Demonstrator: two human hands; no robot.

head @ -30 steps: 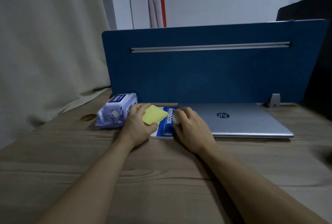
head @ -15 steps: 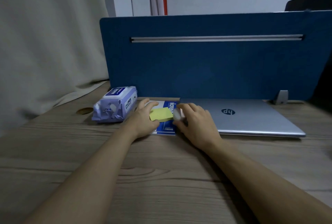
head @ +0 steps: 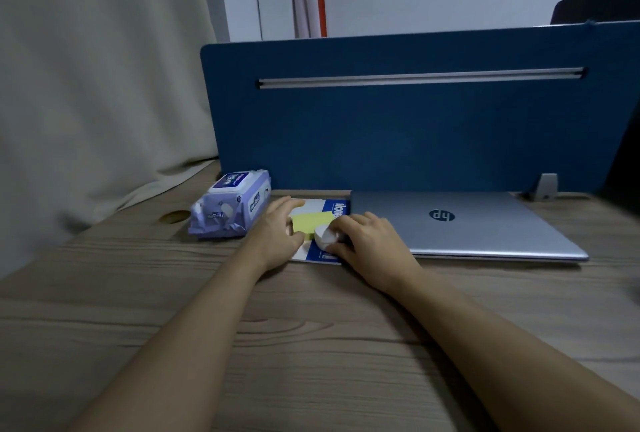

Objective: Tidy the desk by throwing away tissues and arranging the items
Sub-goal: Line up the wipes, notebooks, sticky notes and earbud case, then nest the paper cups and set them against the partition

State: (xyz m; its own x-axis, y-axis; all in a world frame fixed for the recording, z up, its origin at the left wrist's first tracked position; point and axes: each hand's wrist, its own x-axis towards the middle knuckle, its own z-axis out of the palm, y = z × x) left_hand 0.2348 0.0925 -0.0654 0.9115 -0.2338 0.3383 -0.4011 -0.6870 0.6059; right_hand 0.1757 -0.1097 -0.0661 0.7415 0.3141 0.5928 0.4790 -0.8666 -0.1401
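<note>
Sticky pad [head: 309, 222] now flat on notebook [head: 335, 208]; L hand [head: 277, 235] open on it, R hand [head: 369, 238] gripping white eraser [head: 323, 234]. Set eraser beside pad, square edges.

Silver laptop [head: 464, 223] lid showing "hp" logo, upside down. Blue notebook [head: 337, 207] cover showing "Note", rest hidden. Wipes pack [head: 231, 204] print showing too blurred for reading.
</note>
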